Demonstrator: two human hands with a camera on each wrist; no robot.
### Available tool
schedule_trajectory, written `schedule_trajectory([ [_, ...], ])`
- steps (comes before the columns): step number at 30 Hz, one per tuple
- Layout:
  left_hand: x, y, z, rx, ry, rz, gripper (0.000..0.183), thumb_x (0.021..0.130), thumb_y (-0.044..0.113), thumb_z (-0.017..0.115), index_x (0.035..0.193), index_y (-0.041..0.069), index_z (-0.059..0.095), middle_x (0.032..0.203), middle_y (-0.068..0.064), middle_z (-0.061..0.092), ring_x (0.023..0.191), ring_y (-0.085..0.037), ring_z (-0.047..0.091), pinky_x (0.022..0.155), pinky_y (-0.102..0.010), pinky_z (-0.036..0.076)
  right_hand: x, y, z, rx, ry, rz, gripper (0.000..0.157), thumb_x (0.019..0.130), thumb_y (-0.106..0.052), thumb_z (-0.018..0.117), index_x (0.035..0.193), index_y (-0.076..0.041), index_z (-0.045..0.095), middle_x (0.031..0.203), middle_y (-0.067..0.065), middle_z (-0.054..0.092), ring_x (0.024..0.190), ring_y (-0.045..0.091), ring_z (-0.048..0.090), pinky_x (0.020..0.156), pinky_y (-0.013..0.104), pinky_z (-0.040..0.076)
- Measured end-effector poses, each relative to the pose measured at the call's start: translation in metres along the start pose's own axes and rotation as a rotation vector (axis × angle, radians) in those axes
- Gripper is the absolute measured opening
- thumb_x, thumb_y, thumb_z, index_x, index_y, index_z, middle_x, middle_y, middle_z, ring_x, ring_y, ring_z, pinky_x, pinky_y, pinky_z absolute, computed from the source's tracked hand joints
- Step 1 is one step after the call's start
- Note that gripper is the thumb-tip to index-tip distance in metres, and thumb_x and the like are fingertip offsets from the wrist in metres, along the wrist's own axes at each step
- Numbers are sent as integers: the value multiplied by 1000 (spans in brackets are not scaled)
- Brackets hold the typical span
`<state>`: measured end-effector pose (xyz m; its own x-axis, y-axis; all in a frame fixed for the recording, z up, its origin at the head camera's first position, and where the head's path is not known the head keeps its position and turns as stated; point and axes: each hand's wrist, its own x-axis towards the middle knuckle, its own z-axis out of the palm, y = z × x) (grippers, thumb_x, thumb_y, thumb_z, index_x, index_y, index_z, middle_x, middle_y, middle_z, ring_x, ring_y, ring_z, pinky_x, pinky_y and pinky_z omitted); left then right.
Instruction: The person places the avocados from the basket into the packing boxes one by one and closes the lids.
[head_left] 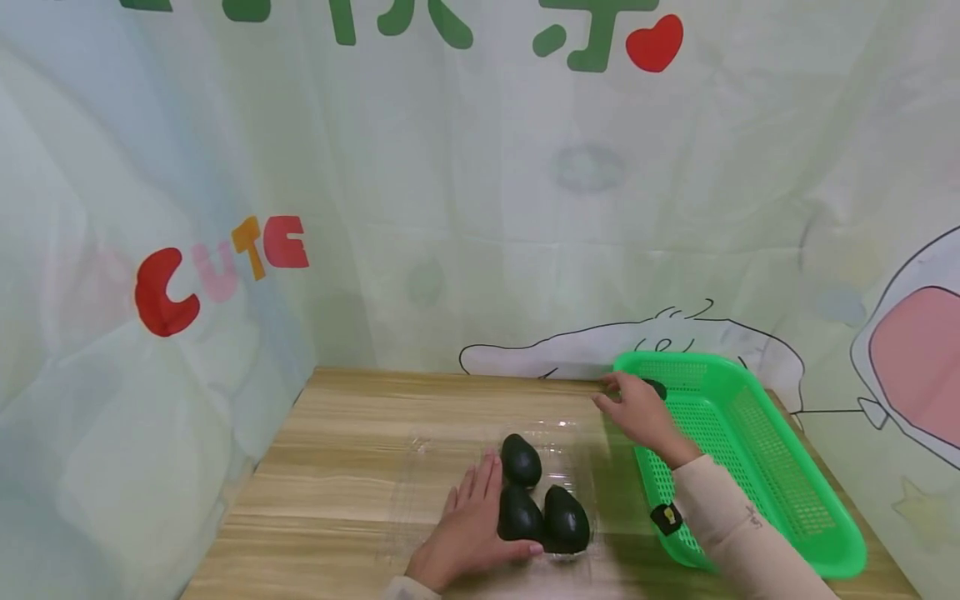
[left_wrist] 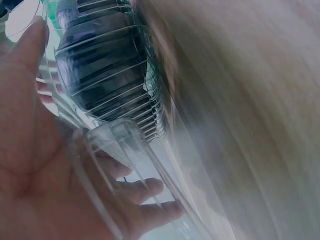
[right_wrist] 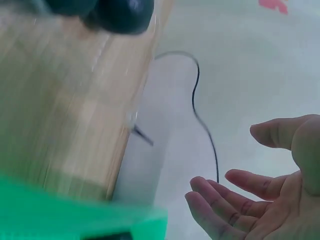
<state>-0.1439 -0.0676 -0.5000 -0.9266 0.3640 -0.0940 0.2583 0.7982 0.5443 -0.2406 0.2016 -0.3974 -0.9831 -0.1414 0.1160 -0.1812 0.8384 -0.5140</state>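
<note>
Dark green, pear-shaped avocados [head_left: 521, 461], three together, sit in a clear plastic box [head_left: 561, 467] toward the near edge of the worktop [head_left: 330, 475], long axes running roughly far-to-near, narrower ends toward the far edge. The left hand [head_left: 471, 527] lies beside them, grip wide, thumb spread. The right hand [head_left: 640, 414], grip wide, fingers loosely bent, hovers by the far left corner of the green perforated plastic basket [head_left: 798, 450].

My head camera high, facing forward-down, wrist cameras near, tilted, green basket [head_left: 750, 433] shared, head's four o'clock, right wrist's seven
</note>
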Motion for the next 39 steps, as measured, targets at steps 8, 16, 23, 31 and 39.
schedule_trajectory([
  [8, 0, -1, 1, 1, 14, 4, 131, 63, 86, 57, 155, 8, 5, 162, -12, 2, 145, -42, 12, 109, -67, 19, 3, 36, -14, 1, -24, 62, 55, 97, -33, 55, 132, 9, 47, 126, 30, 55, 111, 42, 56, 84, 53, 50],
  [16, 3, -2, 2, -8, -12, -18, 131, 62, 87, 57, 155, 10, 4, 162, -11, 1, 145, -42, 12, 107, -69, 19, 9, 64, -16, -119, -44, 116, 53, 96, -31, 54, 131, 8, 48, 124, 30, 55, 110, 44, 56, 81, 55, 48],
  [23, 2, -3, 1, -10, 0, -5, 131, 63, 86, 58, 155, 9, 5, 162, -13, 2, 144, -44, 13, 107, -68, 20, 16, 84, -12, -218, -63, 103, 56, 95, -33, 55, 134, 5, 45, 126, 34, 49, 111, 49, 51, 83, 59, 46],
  [31, 1, -3, 3, 3, 6, -3, 131, 63, 86, 57, 155, 9, 5, 162, -12, 2, 144, -43, 13, 107, -68, 21, 24, 97, -9, -326, -46, 16, 56, 92, -32, 61, 133, 3, 48, 129, 36, 43, 113, 55, 45, 82, 65, 44],
  [39, 2, -2, 4, 11, 13, -2, 132, 62, 86, 58, 155, 9, 7, 162, -12, 2, 144, -44, 13, 107, -68, 22, 31, 117, -3, -477, -27, -132, 64, 84, -34, 72, 133, 0, 51, 124, 30, 47, 110, 49, 47, 85, 60, 46],
])
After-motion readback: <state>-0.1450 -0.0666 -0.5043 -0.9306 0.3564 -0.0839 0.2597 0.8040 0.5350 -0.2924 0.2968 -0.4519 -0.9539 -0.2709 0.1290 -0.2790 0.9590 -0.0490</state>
